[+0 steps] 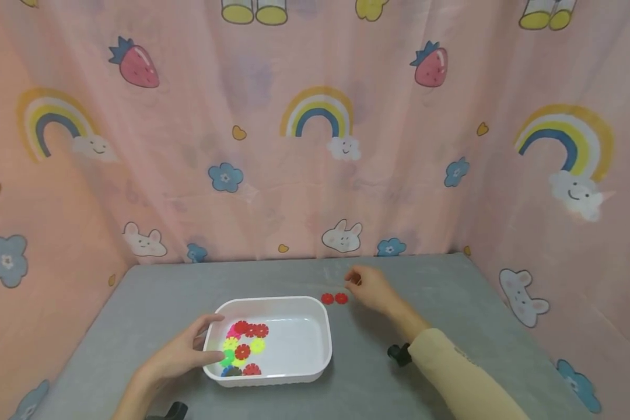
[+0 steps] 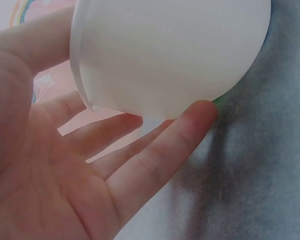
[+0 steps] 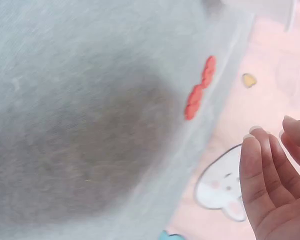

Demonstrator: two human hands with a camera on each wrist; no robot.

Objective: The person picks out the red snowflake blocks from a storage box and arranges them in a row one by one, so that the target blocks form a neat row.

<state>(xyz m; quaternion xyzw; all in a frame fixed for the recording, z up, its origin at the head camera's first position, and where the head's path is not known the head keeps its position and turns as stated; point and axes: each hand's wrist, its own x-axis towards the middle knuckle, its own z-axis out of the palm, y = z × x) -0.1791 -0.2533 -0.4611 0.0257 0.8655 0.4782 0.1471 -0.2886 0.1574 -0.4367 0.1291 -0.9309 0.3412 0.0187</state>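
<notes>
My left hand holds the left end of a white plastic tray, with its thumb over the rim. In the left wrist view, several fingers lie along the outer wall of the tray. Inside the tray, toward that hand, lie notched plastic discs in red, yellow, green, pink and dark colours. Two red notched discs sit side by side on the table beyond the tray's right corner. My right hand hovers just right of them, its fingers loosely curled with nothing visible between them.
A grey cloth-like surface covers the table. Behind it and along both sides hangs a pink curtain printed with rainbows, strawberries and rabbits. Dark wrist straps show on both arms.
</notes>
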